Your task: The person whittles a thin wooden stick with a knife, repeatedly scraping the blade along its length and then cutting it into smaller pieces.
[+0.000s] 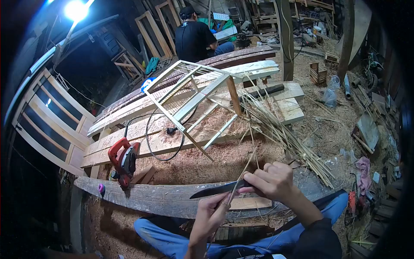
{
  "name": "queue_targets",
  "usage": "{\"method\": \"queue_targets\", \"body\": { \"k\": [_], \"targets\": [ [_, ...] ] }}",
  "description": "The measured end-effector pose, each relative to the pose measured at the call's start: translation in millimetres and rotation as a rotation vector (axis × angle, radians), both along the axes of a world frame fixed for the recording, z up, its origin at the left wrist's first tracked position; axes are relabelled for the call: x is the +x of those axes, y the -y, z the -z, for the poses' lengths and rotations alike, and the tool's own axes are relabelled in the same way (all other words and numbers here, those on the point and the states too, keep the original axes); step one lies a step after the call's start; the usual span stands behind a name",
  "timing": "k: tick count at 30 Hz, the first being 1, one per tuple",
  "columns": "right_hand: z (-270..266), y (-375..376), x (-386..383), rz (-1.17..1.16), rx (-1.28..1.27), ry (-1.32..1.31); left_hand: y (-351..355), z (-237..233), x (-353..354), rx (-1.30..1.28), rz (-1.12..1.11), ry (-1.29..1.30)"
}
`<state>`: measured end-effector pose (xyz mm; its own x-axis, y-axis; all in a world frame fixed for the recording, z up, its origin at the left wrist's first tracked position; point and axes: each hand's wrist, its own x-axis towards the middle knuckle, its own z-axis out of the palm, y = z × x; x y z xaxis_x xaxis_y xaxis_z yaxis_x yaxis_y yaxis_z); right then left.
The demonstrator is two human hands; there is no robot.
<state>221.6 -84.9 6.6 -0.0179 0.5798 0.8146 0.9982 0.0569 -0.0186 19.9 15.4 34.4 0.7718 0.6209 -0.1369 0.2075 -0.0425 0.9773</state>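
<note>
My right hand is closed around the handle of a dark-bladed knife, whose tip points left. The handle is mostly hidden by my fingers. A thin bamboo strip crosses the blade at a steep slant, and my left hand pinches it just below the knife. The strip's lower end runs down past my left hand. Both hands are above a worn grey plank, over my crossed legs. Beyond my right hand lies a loose pile of bamboo strips.
A red electric planer with a black cord stands on the left. A slatted wooden frame leans across pale planks. A purple round item sits on the grey plank. Farther back, another person sits facing away. Shavings cover the ground.
</note>
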Motion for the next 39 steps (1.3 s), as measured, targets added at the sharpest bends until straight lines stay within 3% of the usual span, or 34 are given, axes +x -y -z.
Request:
{"method": "queue_targets", "body": {
  "k": [1, 2, 3, 4, 12, 23, 25, 29, 31, 36, 39],
  "targets": [
    [0.6, 2.1, 3.9, 0.045, -0.03, -0.007, -4.1, -2.8, -2.2, 0.028, 0.032, -0.028],
    [1.8, 5.1, 10.5, 0.091, -0.058, -0.015, -9.9, -4.7, -11.0, 0.017, -0.075, -0.009],
    [15.1, 2.8, 51.1, 0.084, 0.122, -0.136, -18.2, -6.6, -26.2, 0.006, -0.181, 0.012],
    [-13.1, 24.2, 69.1, 0.437, -0.021, -0.234, -31.6, -8.4, -50.9, -0.077, -0.303, -0.051],
    [-17.9, 12.7, 40.4, 0.298, -0.017, -0.14, -39.8, 13.8, -34.9, -0.264, -0.259, 0.182],
    [-7.6, 0.0, 19.8, 0.143, -0.061, -0.239, -8.9, 13.3, -2.2, -0.4, -0.136, 0.213],
    [-6.7, -2.8, 11.8, 0.094, -0.055, -0.438, -6.8, 14.9, 1.3, -0.413, -0.119, 0.227],
    [-7.4, -7.9, -2.3, 0.032, -0.086, -0.596, -2.5, 17.8, 12.8, -0.442, -0.116, 0.185],
    [-12.8, -5.5, -11.8, -0.012, -0.288, -0.837, 2.4, 22.2, 18.5, -0.451, -0.106, 0.179],
    [0.3, -10.1, -13.4, -0.162, -0.362, -1.164, 17.1, 32.3, 28.0, -0.442, -0.01, 0.166],
    [-2.3, -6.5, -8.1, -0.113, -0.345, -1.148, 15.9, 44.0, 22.9, -0.463, 0.001, 0.164]
  ]
}}
